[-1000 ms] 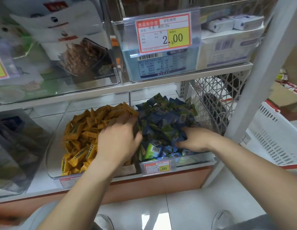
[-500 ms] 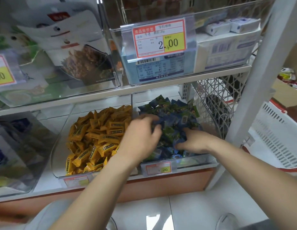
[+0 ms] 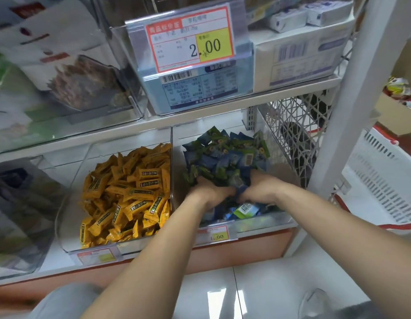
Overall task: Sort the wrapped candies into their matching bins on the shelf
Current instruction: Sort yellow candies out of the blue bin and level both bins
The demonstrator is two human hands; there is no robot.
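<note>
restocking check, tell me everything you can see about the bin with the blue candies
The bin is clear plastic, open-topped, sitting on the lower shelf, right of the yellow candy bin. It is heaped with blue-and-green candies, higher at the back. A price tag reading 1.00 sits on its front. The left hand and right hand are both dug into the pile, fingers hidden.

Blue-and-green wrapped candies (image 3: pixel 225 157) lay heaped in a clear bin (image 3: pixel 264 223), piled beyond and beneath the left hand (image 3: pixel 206 192) and right hand (image 3: pixel 257 187), whose fingers were buried among them. Yellow wrapped candies (image 3: pixel 128 192) filled the neighbouring bin (image 3: pixel 68 215), just left of the left hand.
</note>
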